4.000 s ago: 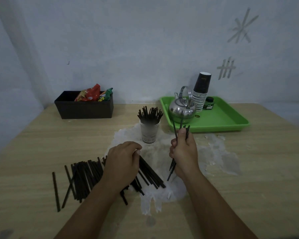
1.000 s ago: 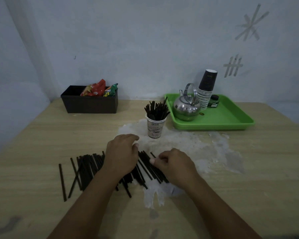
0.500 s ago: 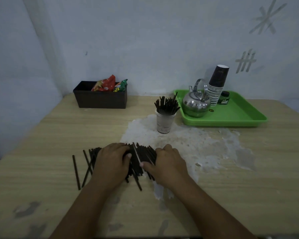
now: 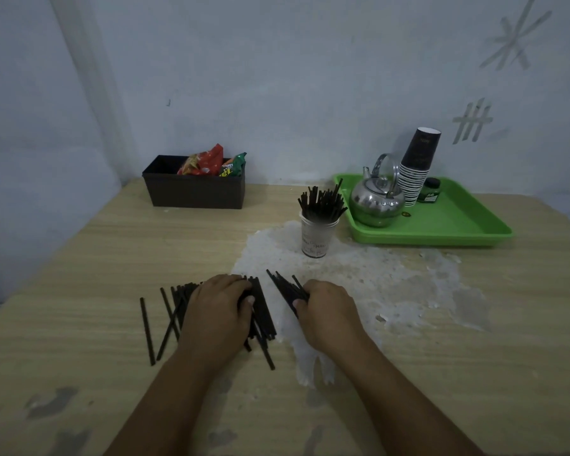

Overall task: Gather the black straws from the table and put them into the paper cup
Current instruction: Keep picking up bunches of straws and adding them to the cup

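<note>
A pile of black straws (image 4: 173, 311) lies on the wooden table (image 4: 79, 258) in front of me. My left hand (image 4: 216, 311) lies flat on top of the pile and covers its middle. Just to its right, my right hand (image 4: 323, 311) is closed around a small bundle of black straws (image 4: 285, 286), whose ends stick out up and to the left. Farther back stands a white paper cup (image 4: 318, 238) with several black straws (image 4: 321, 202) upright in it.
A green tray (image 4: 458, 222) at the back right carries a steel kettle (image 4: 375, 200), a stack of dark paper cups (image 4: 417, 166) and a small dark jar (image 4: 429, 190). A black box (image 4: 195, 190) with snack packets sits back left. White worn patches mark the tabletop.
My right hand has drawn a bundle of straws away from the pile to the right, leaving a gap. The left hand stays on the pile. The camera has shifted slightly.
</note>
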